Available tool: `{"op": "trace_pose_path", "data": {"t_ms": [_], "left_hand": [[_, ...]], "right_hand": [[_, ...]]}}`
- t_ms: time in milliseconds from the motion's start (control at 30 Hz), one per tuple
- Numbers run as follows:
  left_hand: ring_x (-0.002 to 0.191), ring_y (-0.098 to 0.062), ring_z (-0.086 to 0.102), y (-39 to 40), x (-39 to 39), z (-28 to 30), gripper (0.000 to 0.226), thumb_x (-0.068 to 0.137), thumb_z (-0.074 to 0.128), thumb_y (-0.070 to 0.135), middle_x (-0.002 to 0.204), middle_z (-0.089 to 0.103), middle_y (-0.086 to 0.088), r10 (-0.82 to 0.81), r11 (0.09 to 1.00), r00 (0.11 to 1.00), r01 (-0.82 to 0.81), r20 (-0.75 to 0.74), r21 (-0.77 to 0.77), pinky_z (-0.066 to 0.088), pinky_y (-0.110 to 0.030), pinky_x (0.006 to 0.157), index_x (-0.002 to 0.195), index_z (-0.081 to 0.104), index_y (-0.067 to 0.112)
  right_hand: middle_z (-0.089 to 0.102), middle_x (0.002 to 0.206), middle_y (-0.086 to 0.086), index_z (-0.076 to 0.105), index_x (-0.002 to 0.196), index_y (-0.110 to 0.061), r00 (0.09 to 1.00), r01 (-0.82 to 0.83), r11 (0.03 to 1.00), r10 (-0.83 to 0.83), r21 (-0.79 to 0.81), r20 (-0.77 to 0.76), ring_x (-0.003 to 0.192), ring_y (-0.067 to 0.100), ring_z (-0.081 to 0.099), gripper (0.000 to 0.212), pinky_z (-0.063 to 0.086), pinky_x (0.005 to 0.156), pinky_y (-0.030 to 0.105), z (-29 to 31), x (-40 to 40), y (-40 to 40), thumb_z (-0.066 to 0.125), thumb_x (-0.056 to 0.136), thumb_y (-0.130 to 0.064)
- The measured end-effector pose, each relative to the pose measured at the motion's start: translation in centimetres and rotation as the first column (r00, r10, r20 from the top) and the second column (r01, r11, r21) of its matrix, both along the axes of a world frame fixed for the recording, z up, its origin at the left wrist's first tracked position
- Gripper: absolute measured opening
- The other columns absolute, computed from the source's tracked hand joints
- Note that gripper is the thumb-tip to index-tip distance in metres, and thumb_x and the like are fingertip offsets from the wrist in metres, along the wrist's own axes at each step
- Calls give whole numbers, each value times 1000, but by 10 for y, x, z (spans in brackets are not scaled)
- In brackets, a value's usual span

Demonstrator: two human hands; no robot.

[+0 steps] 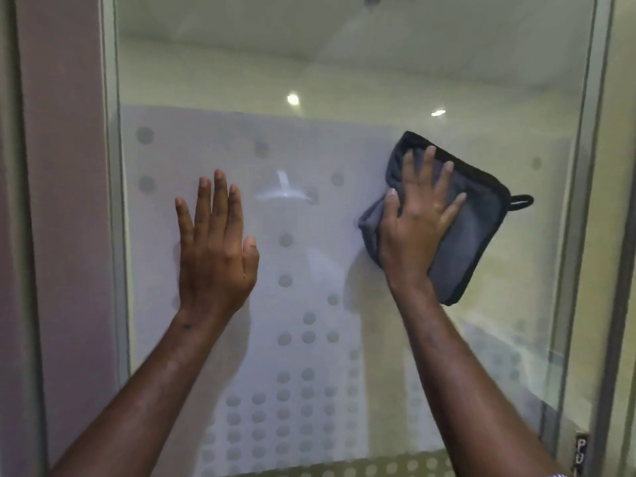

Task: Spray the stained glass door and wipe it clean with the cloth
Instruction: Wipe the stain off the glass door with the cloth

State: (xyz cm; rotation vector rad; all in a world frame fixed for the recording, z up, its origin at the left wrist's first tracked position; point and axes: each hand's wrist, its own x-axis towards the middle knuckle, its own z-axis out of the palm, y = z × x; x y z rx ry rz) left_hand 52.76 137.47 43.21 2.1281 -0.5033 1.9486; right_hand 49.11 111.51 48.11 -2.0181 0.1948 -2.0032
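Note:
The glass door (309, 80) fills the head view, frosted in its lower part with a pattern of round dots. My right hand (416, 222) presses a folded dark grey cloth (478, 228) flat against the glass at the right of centre; the cloth has a black edge and a small hanging loop at its right corner. My left hand (215, 242) lies flat on the glass to the left, fingers together and pointing up, holding nothing. No spray bottle is in view.
A grey metal frame (581, 201) borders the pane on the right and another frame strip (112, 201) on the left. A pinkish wall (62, 201) stands left of the door. Ceiling lights reflect in the upper glass.

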Motion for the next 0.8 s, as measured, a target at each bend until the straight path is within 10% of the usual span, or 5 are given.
{"op": "trace_pose_path", "data": {"t_ms": [333,600,800], "left_hand": [[156,-36,19,3,1,1,72,84,39,6,164,27,-24,-185,979,981,189,48,-74,11,-59,127,154,28,-7],[157,-37,16,5,-1,-2,64,95,32,13,165,20,-26,-231,972,972,232,45,-23,12,-64,125,155,26,-6],[157,-37,15,7,-5,-2,90,101,7,63,166,19,-27,-289,957,957,289,36,14,8,-60,127,155,27,-6]], "right_hand": [[24,170,-2,33,160,-30,994,-89,755,26,-649,-106,159,28,12,56,4,123,64,45,18,155,38,104,-40],[25,170,-7,35,158,-35,1000,25,986,-28,-162,-12,158,25,17,59,9,122,68,54,6,43,41,99,-35],[22,171,-1,29,160,-33,998,-2,932,-18,-362,-53,159,31,14,67,9,121,70,-4,4,76,48,97,-34]]}}
